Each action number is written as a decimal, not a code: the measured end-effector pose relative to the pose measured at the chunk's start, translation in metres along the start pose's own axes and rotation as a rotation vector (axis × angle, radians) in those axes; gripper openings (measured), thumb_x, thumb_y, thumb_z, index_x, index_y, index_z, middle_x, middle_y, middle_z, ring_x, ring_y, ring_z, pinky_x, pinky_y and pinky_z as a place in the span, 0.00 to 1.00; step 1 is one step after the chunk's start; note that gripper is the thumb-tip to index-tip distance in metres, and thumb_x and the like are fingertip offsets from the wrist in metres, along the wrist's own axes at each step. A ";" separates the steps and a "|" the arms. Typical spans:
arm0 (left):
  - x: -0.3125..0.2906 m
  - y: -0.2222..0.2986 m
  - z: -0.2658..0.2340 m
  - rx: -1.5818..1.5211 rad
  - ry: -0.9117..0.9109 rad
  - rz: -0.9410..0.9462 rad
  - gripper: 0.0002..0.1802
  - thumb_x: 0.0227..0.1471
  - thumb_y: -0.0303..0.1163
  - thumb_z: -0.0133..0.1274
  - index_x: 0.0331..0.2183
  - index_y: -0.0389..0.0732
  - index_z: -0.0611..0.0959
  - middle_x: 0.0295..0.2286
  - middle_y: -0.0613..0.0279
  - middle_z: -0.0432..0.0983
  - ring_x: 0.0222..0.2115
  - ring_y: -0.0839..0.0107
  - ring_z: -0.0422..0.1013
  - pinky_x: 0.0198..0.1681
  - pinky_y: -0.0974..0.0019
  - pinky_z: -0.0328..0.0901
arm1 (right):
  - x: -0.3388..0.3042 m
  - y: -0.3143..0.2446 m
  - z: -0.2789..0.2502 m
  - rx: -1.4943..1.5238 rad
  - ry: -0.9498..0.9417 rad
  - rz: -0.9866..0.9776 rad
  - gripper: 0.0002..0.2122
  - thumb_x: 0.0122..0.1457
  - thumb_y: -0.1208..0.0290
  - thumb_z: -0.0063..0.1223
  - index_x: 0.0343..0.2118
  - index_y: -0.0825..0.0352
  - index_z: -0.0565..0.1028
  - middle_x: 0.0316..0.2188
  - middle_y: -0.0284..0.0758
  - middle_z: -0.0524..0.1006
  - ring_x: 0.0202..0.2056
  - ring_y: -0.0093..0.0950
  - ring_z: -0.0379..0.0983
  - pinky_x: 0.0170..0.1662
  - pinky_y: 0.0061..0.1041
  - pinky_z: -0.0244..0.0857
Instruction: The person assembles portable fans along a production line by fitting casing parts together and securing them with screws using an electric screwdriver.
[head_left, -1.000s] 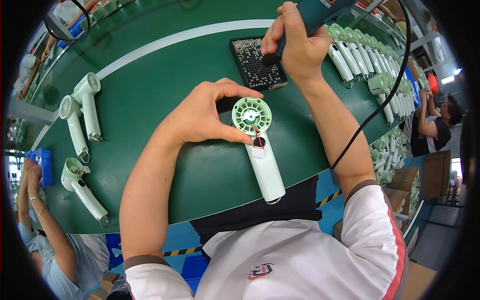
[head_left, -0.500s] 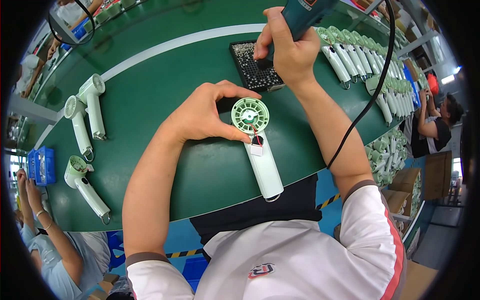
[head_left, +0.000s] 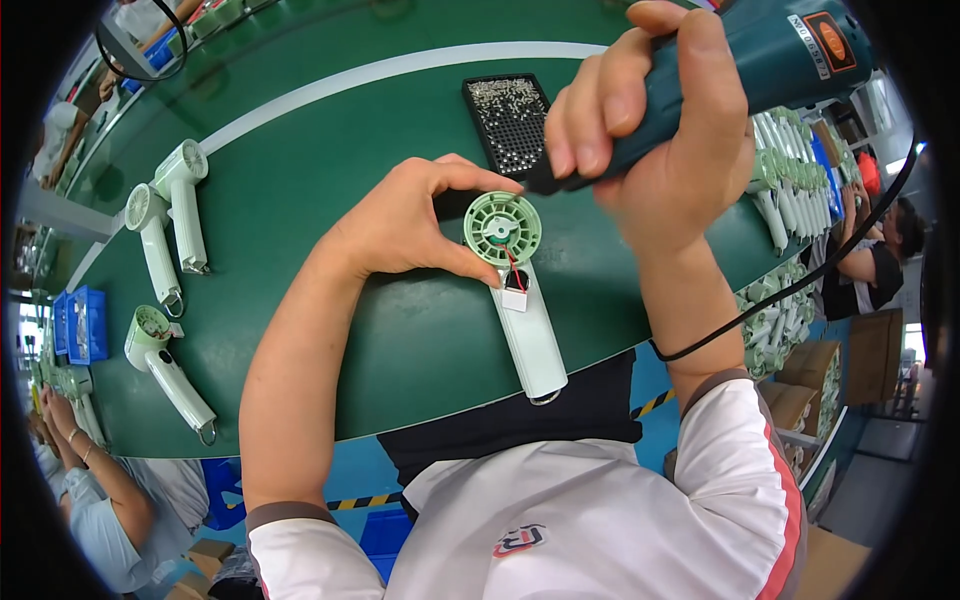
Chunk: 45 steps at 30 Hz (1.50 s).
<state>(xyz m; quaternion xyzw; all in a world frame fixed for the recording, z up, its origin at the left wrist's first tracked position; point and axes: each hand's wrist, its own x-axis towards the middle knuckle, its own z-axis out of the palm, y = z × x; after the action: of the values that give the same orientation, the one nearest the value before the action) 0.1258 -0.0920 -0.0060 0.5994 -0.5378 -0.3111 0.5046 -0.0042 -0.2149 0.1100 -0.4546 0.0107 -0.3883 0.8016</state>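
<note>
A pale green handheld fan (head_left: 535,350) lies on the green table in front of me, its round head facing up. Red wires and a white connector (head_left: 514,299) show just below the head. My left hand (head_left: 405,220) grips the fan's head, thumb on the near side and fingers on the far side. In my right hand (head_left: 690,140) is a teal electric screwdriver (head_left: 750,62), tilted nearly flat. Its dark nose points left, close to the far rim of the fan's head; whether it touches cannot be made out. Just beyond sits a black screw tray (head_left: 488,112) with many small screws.
Two fans (head_left: 150,235) lie at the left, with another open-headed fan (head_left: 172,385) nearer. Rows of fans (head_left: 790,190) stand at the right. The screwdriver's black cord (head_left: 800,305) loops past my right forearm. A blue bin (head_left: 86,325) and a co-worker's arm (head_left: 100,470) are at far left.
My right hand has swung the screwdriver from over the tray toward the fan's head, tipping it flatter and bringing it closer. My left hand and the fan have hardly moved.
</note>
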 end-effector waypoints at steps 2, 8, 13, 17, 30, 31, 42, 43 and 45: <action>0.000 0.000 0.001 -0.040 0.006 -0.015 0.43 0.27 0.33 0.82 0.50 0.41 0.86 0.41 0.59 0.79 0.43 0.67 0.75 0.53 0.65 0.68 | -0.005 -0.001 0.002 0.051 0.053 0.086 0.11 0.71 0.67 0.47 0.42 0.71 0.73 0.15 0.34 0.67 0.11 0.28 0.64 0.16 0.32 0.65; 0.000 0.011 -0.003 0.020 -0.026 -0.148 0.42 0.25 0.35 0.82 0.48 0.41 0.86 0.39 0.61 0.79 0.42 0.67 0.75 0.50 0.66 0.68 | 0.000 0.000 -0.030 -0.153 -0.453 0.007 0.12 0.72 0.67 0.44 0.46 0.72 0.73 0.18 0.34 0.70 0.14 0.27 0.69 0.19 0.32 0.68; 0.000 0.017 -0.003 0.077 -0.023 -0.148 0.40 0.25 0.35 0.82 0.47 0.41 0.86 0.39 0.62 0.80 0.42 0.67 0.74 0.50 0.65 0.68 | -0.001 0.011 -0.032 -0.196 -0.495 -0.029 0.14 0.73 0.66 0.41 0.48 0.71 0.72 0.18 0.35 0.70 0.13 0.28 0.67 0.18 0.34 0.67; -0.001 0.015 -0.003 0.077 -0.028 -0.125 0.38 0.26 0.35 0.81 0.46 0.41 0.87 0.38 0.62 0.80 0.43 0.67 0.74 0.49 0.65 0.68 | -0.004 0.013 -0.031 -0.187 -0.482 -0.009 0.13 0.73 0.67 0.42 0.48 0.72 0.72 0.18 0.35 0.70 0.13 0.27 0.68 0.18 0.33 0.67; 0.002 0.018 -0.002 0.012 0.000 -0.129 0.32 0.26 0.28 0.80 0.40 0.36 0.86 0.34 0.60 0.86 0.37 0.67 0.80 0.44 0.65 0.72 | -0.012 0.038 -0.023 -0.394 -0.591 -0.189 0.02 0.64 0.81 0.53 0.36 0.74 0.75 0.16 0.29 0.75 0.17 0.15 0.69 0.20 0.19 0.63; 0.002 0.024 -0.001 -0.086 0.019 -0.141 0.31 0.26 0.27 0.80 0.38 0.37 0.86 0.33 0.61 0.86 0.38 0.67 0.80 0.44 0.66 0.72 | -0.010 0.039 -0.023 -0.400 -0.573 -0.220 0.02 0.64 0.81 0.53 0.34 0.74 0.75 0.15 0.28 0.74 0.16 0.15 0.69 0.19 0.18 0.63; -0.003 -0.004 -0.001 -0.004 0.016 -0.016 0.33 0.28 0.30 0.80 0.43 0.38 0.87 0.37 0.60 0.83 0.41 0.67 0.78 0.50 0.65 0.70 | 0.012 0.017 -0.032 -0.032 -0.620 -0.059 0.04 0.66 0.77 0.52 0.37 0.73 0.73 0.17 0.32 0.74 0.14 0.22 0.70 0.19 0.23 0.65; 0.002 0.000 0.002 0.035 0.030 0.021 0.36 0.28 0.31 0.81 0.46 0.39 0.87 0.40 0.59 0.82 0.43 0.67 0.77 0.51 0.65 0.70 | 0.024 0.004 -0.034 0.068 -0.586 -0.072 0.05 0.66 0.76 0.52 0.37 0.73 0.73 0.17 0.33 0.73 0.14 0.23 0.70 0.19 0.25 0.66; 0.001 0.009 0.000 0.084 -0.011 0.001 0.41 0.27 0.30 0.81 0.49 0.40 0.86 0.44 0.60 0.80 0.46 0.69 0.75 0.55 0.65 0.67 | 0.044 0.001 -0.041 0.182 -0.551 -0.081 0.06 0.67 0.74 0.52 0.37 0.74 0.73 0.17 0.33 0.73 0.14 0.24 0.70 0.19 0.26 0.67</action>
<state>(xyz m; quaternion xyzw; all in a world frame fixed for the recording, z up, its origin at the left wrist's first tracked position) 0.1229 -0.0926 0.0023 0.6181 -0.5536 -0.2912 0.4760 0.0115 -0.2718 0.1001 -0.4693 -0.2604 -0.2811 0.7955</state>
